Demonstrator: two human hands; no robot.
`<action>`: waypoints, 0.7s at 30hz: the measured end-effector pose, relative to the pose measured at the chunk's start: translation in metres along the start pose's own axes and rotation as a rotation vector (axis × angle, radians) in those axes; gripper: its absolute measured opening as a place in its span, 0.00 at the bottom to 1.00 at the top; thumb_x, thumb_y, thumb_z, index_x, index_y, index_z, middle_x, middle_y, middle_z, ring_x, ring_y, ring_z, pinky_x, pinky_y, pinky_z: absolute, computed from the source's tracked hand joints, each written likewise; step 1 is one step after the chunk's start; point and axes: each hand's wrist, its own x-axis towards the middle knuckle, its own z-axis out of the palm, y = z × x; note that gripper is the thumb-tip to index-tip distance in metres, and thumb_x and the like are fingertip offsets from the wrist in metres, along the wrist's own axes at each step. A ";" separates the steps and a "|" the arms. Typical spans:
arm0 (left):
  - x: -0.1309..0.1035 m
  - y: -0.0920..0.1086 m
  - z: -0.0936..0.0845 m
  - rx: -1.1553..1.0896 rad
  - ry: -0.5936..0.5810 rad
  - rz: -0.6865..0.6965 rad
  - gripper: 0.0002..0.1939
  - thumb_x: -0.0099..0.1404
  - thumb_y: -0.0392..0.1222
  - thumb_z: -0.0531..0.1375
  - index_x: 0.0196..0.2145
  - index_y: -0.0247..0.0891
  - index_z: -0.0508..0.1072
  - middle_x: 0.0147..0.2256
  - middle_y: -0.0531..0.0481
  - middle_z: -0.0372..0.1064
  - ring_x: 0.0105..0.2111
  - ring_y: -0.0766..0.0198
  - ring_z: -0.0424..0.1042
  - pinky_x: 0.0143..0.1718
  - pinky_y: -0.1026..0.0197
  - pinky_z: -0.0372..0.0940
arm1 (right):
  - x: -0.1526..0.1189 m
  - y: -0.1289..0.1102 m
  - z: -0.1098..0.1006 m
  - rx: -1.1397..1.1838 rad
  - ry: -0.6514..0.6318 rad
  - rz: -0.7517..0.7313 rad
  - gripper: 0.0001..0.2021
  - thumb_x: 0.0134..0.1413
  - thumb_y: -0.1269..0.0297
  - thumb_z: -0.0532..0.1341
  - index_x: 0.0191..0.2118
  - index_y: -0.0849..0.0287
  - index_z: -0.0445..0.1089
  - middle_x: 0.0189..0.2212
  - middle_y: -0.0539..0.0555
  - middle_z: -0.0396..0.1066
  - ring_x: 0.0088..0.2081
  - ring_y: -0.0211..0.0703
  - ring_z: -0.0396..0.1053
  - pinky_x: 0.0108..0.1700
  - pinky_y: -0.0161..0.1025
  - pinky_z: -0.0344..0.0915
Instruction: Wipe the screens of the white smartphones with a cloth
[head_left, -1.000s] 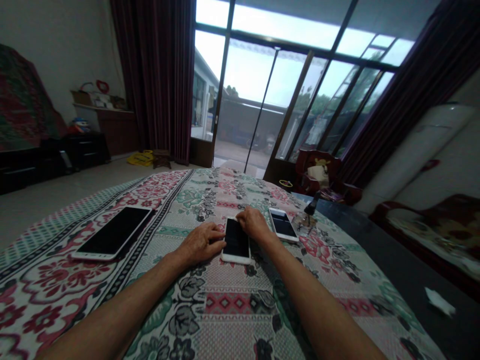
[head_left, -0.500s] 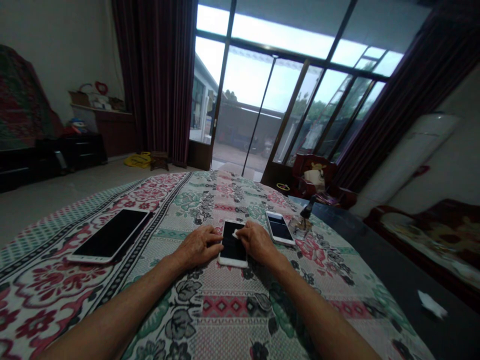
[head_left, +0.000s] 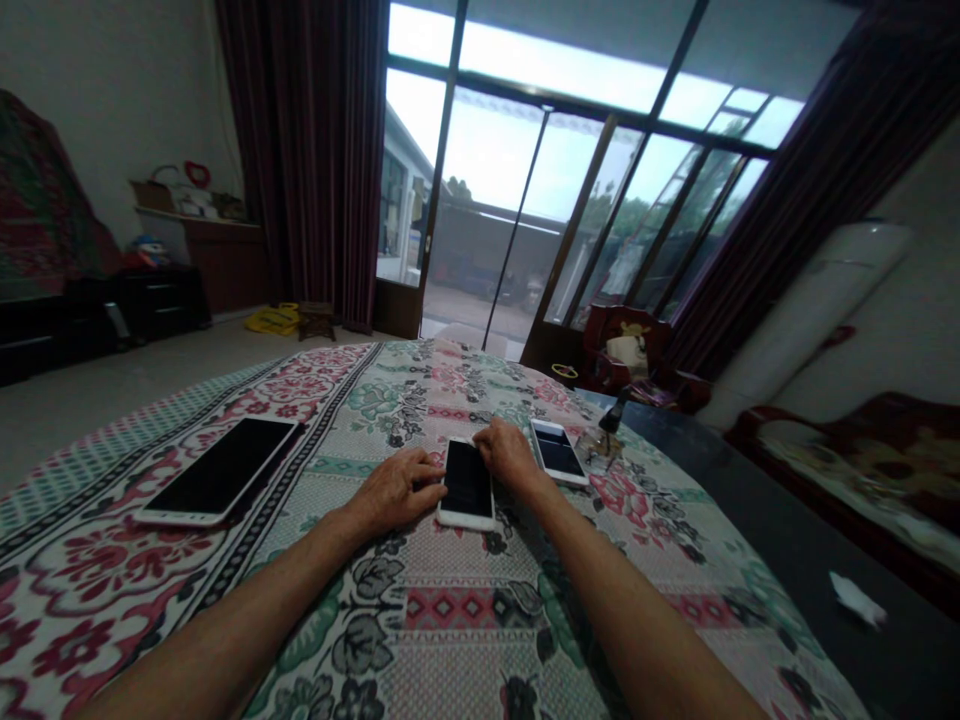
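A white-framed smartphone (head_left: 468,484) with a dark screen lies flat on the patterned tablecloth, in front of me. My left hand (head_left: 401,487) rests on the cloth, its thumb and fingertips stretched apart and touching the phone's left edge. At the phone's upper right corner, my right hand (head_left: 510,452) has its fingers pinched together. The small white wad that showed in its fingertips a moment ago is mostly hidden behind them. Beyond that hand lies a second white phone (head_left: 558,452). Far to the left is a larger white phone or tablet (head_left: 222,470), screen dark.
A flowered tablecloth (head_left: 450,660) covers the table. A small stand-like object with a dark top (head_left: 609,425) sits past the second phone. Crumpled white paper (head_left: 857,600) lies on a dark surface at right. Beyond are a wooden chair (head_left: 628,345) and glass doors.
My right hand has slid up and away from me, from the middle of the screen to the phone's upper right corner. My left hand stays at the left edge.
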 end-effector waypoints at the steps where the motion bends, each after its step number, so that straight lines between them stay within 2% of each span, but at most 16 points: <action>1: 0.000 0.000 0.000 -0.005 -0.002 0.000 0.10 0.64 0.44 0.57 0.36 0.42 0.79 0.34 0.48 0.71 0.37 0.60 0.70 0.41 0.59 0.63 | -0.005 0.000 0.000 -0.001 0.000 -0.005 0.16 0.64 0.68 0.51 0.42 0.57 0.77 0.41 0.59 0.71 0.41 0.43 0.68 0.40 0.34 0.58; 7: 0.000 0.001 -0.001 0.022 -0.006 0.003 0.10 0.64 0.43 0.58 0.35 0.42 0.79 0.34 0.49 0.71 0.37 0.60 0.70 0.40 0.60 0.63 | -0.045 -0.001 -0.009 0.013 -0.019 -0.092 0.14 0.63 0.69 0.53 0.38 0.58 0.77 0.37 0.57 0.70 0.39 0.41 0.66 0.39 0.33 0.56; 10: 0.000 0.000 0.001 0.019 0.006 0.007 0.10 0.63 0.43 0.58 0.35 0.42 0.79 0.33 0.49 0.71 0.36 0.60 0.70 0.39 0.59 0.63 | -0.051 -0.003 -0.011 0.029 -0.023 -0.085 0.13 0.63 0.69 0.53 0.39 0.59 0.77 0.37 0.57 0.70 0.39 0.41 0.66 0.38 0.33 0.56; 17: 0.000 -0.004 0.004 0.012 0.018 0.021 0.11 0.64 0.44 0.57 0.36 0.41 0.80 0.34 0.47 0.71 0.37 0.59 0.70 0.41 0.58 0.63 | -0.010 0.006 -0.001 0.018 -0.016 0.035 0.15 0.63 0.67 0.53 0.43 0.59 0.78 0.41 0.60 0.73 0.41 0.44 0.69 0.40 0.34 0.58; 21: 0.000 -0.005 0.005 -0.010 0.027 0.016 0.11 0.63 0.45 0.58 0.37 0.42 0.79 0.34 0.47 0.71 0.36 0.60 0.70 0.40 0.59 0.63 | 0.005 0.009 0.001 0.021 -0.014 0.052 0.15 0.62 0.68 0.53 0.44 0.58 0.77 0.42 0.60 0.74 0.42 0.44 0.69 0.41 0.34 0.58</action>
